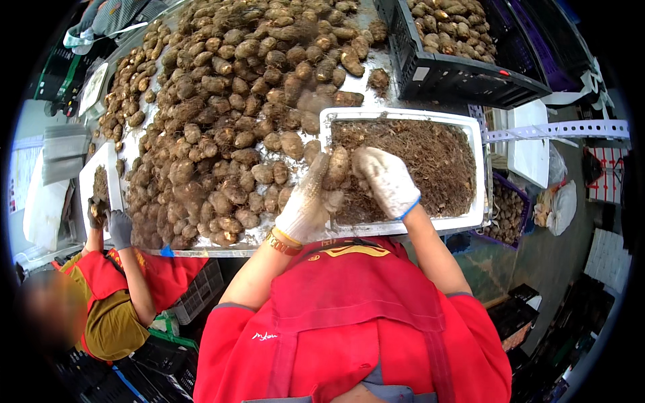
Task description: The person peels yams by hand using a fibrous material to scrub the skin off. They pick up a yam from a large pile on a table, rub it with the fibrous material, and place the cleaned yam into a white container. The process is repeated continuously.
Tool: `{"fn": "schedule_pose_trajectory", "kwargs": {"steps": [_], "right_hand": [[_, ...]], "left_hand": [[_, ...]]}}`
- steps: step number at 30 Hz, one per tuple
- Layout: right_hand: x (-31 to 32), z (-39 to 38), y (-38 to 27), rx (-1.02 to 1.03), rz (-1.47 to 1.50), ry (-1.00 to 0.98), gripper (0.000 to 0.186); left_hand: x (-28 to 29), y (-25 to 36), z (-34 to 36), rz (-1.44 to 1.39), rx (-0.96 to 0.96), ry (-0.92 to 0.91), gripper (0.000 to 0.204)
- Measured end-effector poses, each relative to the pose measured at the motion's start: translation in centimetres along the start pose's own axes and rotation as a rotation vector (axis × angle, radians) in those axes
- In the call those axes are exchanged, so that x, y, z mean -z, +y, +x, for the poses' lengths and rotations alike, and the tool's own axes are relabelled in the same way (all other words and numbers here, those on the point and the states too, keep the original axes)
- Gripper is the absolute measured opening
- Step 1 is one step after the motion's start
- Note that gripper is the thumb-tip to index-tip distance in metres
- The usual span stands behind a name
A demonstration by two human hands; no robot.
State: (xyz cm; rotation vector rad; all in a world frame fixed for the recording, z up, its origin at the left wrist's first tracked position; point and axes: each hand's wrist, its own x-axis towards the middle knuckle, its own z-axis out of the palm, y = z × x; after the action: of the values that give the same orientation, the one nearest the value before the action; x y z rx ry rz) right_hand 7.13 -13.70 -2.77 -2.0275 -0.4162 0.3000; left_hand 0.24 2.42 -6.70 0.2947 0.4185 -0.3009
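In my left hand (306,207), which wears a white glove, I grip a brown, oval taro root (337,168), its skin ringed and rough. My right hand (388,183), also in a white glove, is closed just to the right of the root; whatever is in its fingers is hidden. Both hands are over the left part of a white foam box (482,176), which holds a thick layer of brown root fibres and scraps (430,151). Left of the box, a big heap of hairy taro roots (222,121) covers the table.
A black crate (463,74) holding taro roots stands beyond the foam box. At the left, a co-worker's gloved hands (111,221) are over a smaller white box (84,188). A purple crate of roots (508,211) is low on the right, below a perforated metal rail (557,130).
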Motion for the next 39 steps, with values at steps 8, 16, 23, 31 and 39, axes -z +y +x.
{"fn": "schedule_pose_trajectory", "kwargs": {"steps": [8,16,23,31,39], "right_hand": [[-2.1,0.2,-1.1,-0.106,-0.317,-0.247,0.037],[-1.3,-0.9,2.4,-0.145,-0.257,-0.117,0.038],[-1.8,-3.1,3.1,-0.25,-0.215,-0.241,0.04],[-1.5,-3.7,2.4,-0.068,-0.292,-0.34,0.031],[-0.6,-5.0,2.4,-0.124,-0.38,-0.45,0.035]], "left_hand": [[0.1,0.3,-0.2,0.248,-0.082,0.22,0.032],[-0.7,25.5,-0.8,-0.258,-0.523,-0.059,0.028],[-2.6,24.3,2.7,0.517,-0.967,0.4,0.027],[-2.4,11.4,15.6,1.935,-0.653,0.248,0.027],[-4.2,8.9,26.8,3.02,-0.72,-0.107,0.025]]}}
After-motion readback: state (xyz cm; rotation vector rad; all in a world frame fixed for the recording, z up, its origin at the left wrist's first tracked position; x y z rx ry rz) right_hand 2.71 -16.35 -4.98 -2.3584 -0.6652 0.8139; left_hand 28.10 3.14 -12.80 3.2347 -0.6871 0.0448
